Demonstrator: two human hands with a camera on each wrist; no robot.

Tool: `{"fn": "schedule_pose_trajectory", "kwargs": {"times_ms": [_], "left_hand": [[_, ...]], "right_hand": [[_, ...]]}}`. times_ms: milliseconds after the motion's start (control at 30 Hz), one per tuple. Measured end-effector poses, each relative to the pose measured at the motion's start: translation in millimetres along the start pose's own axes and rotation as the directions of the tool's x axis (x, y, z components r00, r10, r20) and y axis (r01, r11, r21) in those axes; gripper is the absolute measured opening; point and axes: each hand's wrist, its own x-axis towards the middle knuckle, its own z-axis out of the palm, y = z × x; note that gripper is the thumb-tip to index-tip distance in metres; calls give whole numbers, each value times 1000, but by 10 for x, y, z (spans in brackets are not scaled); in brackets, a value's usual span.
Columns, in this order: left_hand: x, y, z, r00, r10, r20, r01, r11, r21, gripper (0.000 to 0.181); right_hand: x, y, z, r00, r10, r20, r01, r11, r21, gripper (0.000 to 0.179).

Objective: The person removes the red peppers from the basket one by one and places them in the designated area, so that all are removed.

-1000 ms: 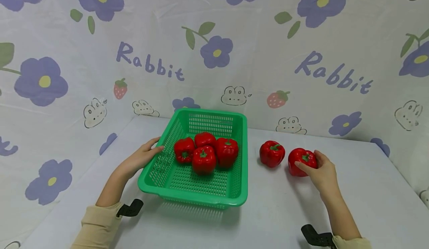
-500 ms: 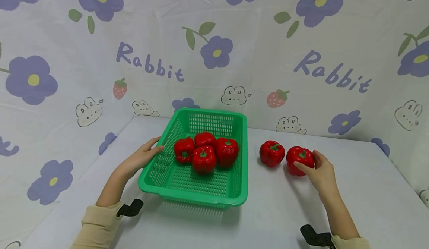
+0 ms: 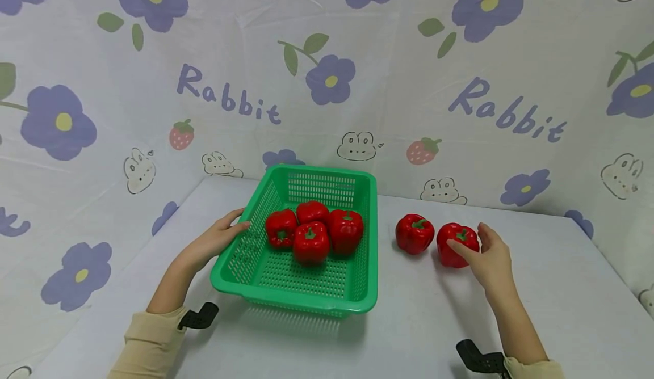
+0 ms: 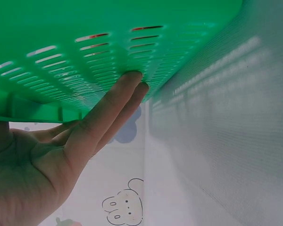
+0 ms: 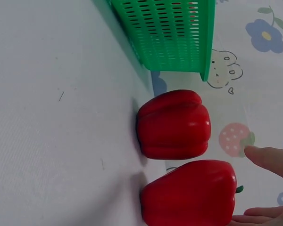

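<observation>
A green plastic basket (image 3: 317, 302) stands in the middle of the table with several red bell peppers (image 3: 311, 244) inside. My left hand (image 3: 217, 237) holds its left rim, thumb over the edge; in the left wrist view the fingers (image 4: 106, 110) lie along the slotted outer wall. Right of the basket, two more bell peppers sit side by side: the nearer-to-basket pepper (image 3: 415, 234) and the right-hand pepper (image 3: 449, 248). My right hand (image 3: 493, 260) is around the right-hand pepper's right side with fingers spread; in the right wrist view the thumb (image 5: 269, 160) is apart from it.
A white table (image 3: 409, 333) carries everything. A white cloth (image 3: 388, 72) printed with purple flowers and rabbits hangs behind it. Black camera mounts sit on the left wrist (image 3: 199, 316) and the right wrist (image 3: 480, 359).
The right-hand pepper has shifted slightly left, closer to the other loose one. My right fingers have loosened from it and risen a little. The left hand and basket have stayed still.
</observation>
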Motion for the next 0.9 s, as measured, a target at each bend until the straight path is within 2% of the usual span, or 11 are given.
{"fn": "schedule_pose_trajectory", "kwargs": {"times_ms": [167,333,733,900], "left_hand": [[14,4,-1,1000,0,3,0,1000,0,64],[23,0,0,1000,-3,0,3,1000,8,64],[12,-10,5,1000,-11,-4,11,1000,18,66],[12,0,11,1000,3,1,-3,1000,11,66]], "right_hand": [[-22,-68,2,1000,-4,-27,5,1000,14,86],[-42,-166,12,999,-27,-22,28,998,57,87],[-74,-454,89,996,-64,68,53,988,145,91],[-73,-573,153,990,-87,111,68,983,170,90]]}}
